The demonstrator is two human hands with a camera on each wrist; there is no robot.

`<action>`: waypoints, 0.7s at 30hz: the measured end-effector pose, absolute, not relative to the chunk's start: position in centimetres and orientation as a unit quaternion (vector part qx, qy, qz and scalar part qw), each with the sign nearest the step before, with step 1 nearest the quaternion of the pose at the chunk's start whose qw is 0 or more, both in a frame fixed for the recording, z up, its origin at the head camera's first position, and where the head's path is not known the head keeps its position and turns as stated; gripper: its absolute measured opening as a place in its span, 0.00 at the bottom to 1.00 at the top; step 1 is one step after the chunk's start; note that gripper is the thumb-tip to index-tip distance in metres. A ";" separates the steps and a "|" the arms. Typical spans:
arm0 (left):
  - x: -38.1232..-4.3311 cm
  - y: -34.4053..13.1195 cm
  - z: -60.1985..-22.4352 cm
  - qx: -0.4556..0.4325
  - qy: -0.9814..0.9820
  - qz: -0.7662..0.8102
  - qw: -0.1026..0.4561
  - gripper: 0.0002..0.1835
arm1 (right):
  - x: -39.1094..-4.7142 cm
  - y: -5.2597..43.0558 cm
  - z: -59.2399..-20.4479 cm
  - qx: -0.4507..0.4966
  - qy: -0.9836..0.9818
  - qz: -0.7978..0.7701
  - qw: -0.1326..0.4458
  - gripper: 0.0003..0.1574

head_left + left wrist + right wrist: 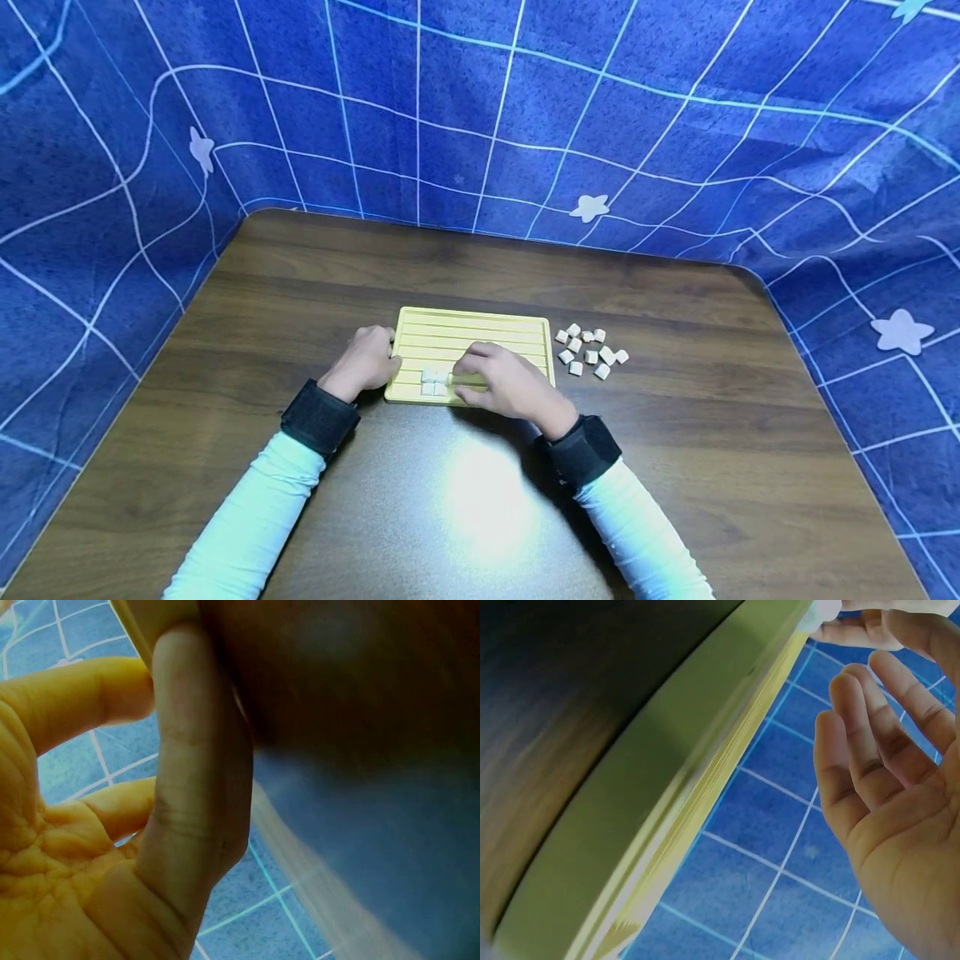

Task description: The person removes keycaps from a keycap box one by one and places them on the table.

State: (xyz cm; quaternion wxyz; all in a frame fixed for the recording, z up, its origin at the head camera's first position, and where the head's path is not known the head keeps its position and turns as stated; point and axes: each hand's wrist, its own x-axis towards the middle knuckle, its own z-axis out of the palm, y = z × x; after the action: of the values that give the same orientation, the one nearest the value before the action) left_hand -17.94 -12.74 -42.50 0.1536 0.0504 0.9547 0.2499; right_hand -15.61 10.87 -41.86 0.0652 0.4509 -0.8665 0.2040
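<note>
A yellow grooved tray [442,333] lies on the wooden table. My left hand [362,362] grips its left edge; in the left wrist view a finger [191,742] presses against the tray's side. A small group of white tiles [428,388] sits in the tray's near left part. Just to the right of these tiles, my right hand [506,383] reaches low over the tray, thumb and forefinger apart, with yellow surface showing between them. In the right wrist view its fingers [855,742] are loosely bent with nothing between them, near the tray's edge.
Several loose white tiles [592,357] lie scattered on the wooden table [675,467] just beyond the tray's right side. A blue curtain [465,108] with white lines and stars surrounds the table's back and sides.
</note>
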 end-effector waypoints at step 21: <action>-17.7 -12.9 -42.7 0.068 0.959 0.250 0.116 0.04 | -16.1 6.2 -42.2 0.418 -0.885 0.198 0.053 0.10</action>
State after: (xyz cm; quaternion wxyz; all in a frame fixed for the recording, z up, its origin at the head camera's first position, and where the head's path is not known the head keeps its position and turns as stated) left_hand -17.75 -12.90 -42.68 0.1160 0.0679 0.9589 0.2500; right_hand -16.14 6.18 -42.22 0.0530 0.4176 -0.8853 0.1977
